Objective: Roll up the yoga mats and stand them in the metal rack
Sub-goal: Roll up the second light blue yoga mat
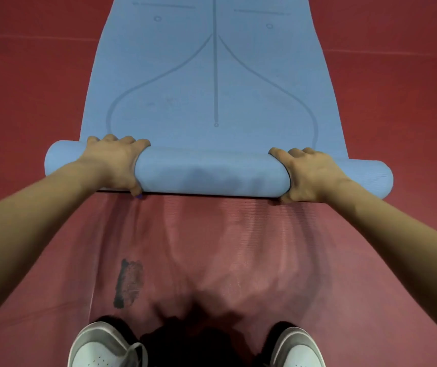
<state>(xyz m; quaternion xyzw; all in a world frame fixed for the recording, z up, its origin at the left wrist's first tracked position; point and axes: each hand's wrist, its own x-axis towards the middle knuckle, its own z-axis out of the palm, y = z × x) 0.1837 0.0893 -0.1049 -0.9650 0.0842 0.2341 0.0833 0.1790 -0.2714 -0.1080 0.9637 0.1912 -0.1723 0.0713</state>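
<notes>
A blue yoga mat (212,83) with darker alignment lines lies on the red floor and runs away from me. Its near end is wound into a thick roll (212,172) lying crosswise. My left hand (111,162) grips the roll near its left end, fingers over the top and thumb under the near side. My right hand (310,176) grips it the same way near the right end. The roll's two ends stick out past my hands. No metal rack is in view.
The red floor (397,88) surrounds the mat on both sides. A paler ribbed red strip (212,247) lies between the roll and my grey-and-white shoes (106,348), with a dark smudge (128,283) on it.
</notes>
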